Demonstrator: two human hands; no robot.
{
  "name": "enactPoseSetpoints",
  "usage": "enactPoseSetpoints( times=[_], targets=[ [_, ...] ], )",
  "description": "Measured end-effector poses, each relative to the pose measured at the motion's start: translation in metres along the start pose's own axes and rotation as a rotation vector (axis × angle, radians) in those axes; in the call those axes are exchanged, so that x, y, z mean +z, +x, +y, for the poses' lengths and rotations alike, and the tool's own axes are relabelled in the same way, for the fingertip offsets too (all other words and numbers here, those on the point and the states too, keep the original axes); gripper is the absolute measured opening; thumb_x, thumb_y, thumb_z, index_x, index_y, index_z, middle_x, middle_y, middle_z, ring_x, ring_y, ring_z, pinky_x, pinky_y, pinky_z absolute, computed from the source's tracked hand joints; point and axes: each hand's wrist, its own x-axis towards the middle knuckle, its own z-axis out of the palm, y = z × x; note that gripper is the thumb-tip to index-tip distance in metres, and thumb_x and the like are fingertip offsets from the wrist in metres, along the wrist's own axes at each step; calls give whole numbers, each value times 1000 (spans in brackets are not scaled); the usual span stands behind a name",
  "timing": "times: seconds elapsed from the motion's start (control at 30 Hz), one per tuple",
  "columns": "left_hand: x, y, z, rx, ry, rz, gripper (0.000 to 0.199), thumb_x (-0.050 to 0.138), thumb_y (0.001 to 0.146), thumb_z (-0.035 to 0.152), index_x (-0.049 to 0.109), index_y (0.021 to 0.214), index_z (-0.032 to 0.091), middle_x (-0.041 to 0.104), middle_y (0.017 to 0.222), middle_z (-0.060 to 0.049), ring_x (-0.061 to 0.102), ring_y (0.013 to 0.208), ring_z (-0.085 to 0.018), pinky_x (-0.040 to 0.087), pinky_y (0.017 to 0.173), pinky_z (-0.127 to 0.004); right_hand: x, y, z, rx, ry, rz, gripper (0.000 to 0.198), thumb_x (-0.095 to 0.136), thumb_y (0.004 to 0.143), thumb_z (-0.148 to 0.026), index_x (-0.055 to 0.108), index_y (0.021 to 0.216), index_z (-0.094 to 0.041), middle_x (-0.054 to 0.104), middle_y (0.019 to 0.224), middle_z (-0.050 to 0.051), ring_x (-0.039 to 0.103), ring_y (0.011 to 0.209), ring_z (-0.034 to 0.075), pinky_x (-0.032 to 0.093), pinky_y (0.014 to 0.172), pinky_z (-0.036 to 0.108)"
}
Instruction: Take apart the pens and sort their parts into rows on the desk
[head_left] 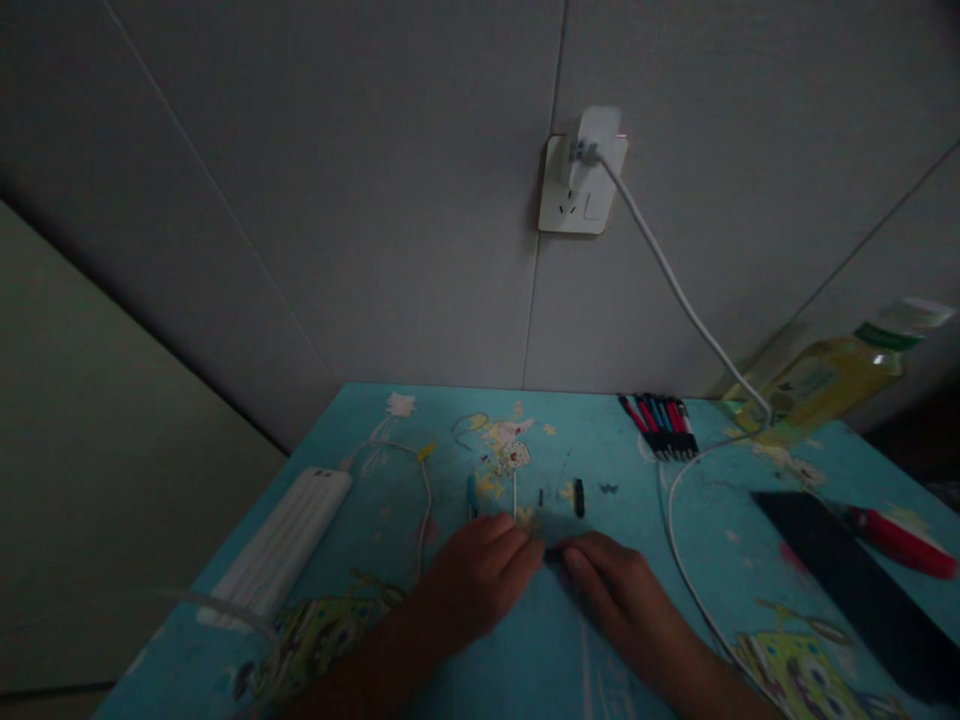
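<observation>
Over the front middle of the table, my right hand pinches a small black pen part between thumb and fingers. Close against its left end is my left hand, fingers curled closed; what they grip is hidden. Just beyond the hands lie a blue pen barrel, a thin white ink refill, a tiny dark piece, a black pen cap and a small dark clip-like bit.
A row of pens lies at the back right, near a tilted bottle of yellow liquid. A white cable runs from the wall socket across the table. A power strip is left; a black board and red object are right.
</observation>
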Motion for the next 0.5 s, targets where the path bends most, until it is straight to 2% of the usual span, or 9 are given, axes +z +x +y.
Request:
enactPoseSetpoints(
  times=[0.13, 0.27, 0.37, 0.43, 0.5],
  targets=[
    [0, 0, 3, -3, 49, -27, 14, 48, 99, 20, 60, 105, 15, 60, 80, -2, 58, 76, -19, 50, 64, -32, 6, -1, 5, 1, -63, 16, 28, 40, 103, -31, 66, 97, -23, 69, 89, 3, 65, 81, 18, 50, 76, 30],
    [0, 1, 5, -81, 12, -119, 14, 46, 100, 21, 58, 95, 17, 59, 79, -2, 59, 74, -18, 49, 62, -30, 6, -2, 8, -94, -151, 67, 20, 46, 101, -28, 65, 104, -25, 69, 93, 3, 65, 85, 19, 51, 79, 32],
    [0, 1, 4, -97, 17, -147, 14, 46, 100, 20, 58, 95, 17, 59, 81, -2, 60, 76, -18, 50, 63, -30, 4, -3, 6, -130, -141, 99, 19, 53, 98, -27, 62, 113, -25, 68, 103, 5, 64, 95, 20, 51, 87, 33],
    [1, 0, 3, -70, 32, -125, 14, 46, 100, 20, 59, 100, 16, 60, 82, -3, 61, 77, -18, 51, 64, -30, 3, -3, 4, -107, -121, 96, 28, 54, 97, -29, 58, 124, -25, 67, 111, 6, 64, 102, 21, 50, 92, 34],
    [1, -1, 4, -45, 41, -105, 14, 47, 100, 20, 60, 104, 15, 61, 83, -3, 61, 78, -18, 51, 66, -30, 4, -3, 4, -46, -106, 64, 25, 49, 99, -31, 61, 120, -24, 69, 108, 6, 66, 97, 20, 51, 89, 34]
  ],
)
